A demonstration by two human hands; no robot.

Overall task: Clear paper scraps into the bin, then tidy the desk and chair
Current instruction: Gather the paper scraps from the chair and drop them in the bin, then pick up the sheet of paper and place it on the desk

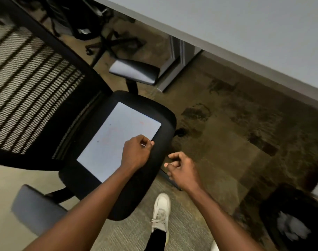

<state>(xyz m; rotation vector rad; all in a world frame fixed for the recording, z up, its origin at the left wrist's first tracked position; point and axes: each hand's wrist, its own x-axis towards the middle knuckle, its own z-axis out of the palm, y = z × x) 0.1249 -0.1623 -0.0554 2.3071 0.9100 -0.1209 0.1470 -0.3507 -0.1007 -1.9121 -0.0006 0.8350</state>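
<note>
While the left hand [136, 153] rests on the chair [154, 160], its fingers pinch the near edge of the paper [116, 138]. That sheet lies flat on the black seat, so it is not put away yet. I think picking it up is the step going on now.

Just past the front of the seat, the right hand [180, 169] hangs in the air. Its fingers are curled in, and it holds nothing that I can see.

Down in the corner stands the bin [274, 214], well apart from the chair. Some crumpled white scraps [290, 230] are inside it. So it looks like the scrap part of the job is at least partly done.

Up at the top is the desk [245, 24]. The part that shows is bare, but most of it is out of view, so I cannot tell if it is tidy.

What looks left to do: lift the paper off the seat, find it a place, and push the chair in under the desk.
</note>
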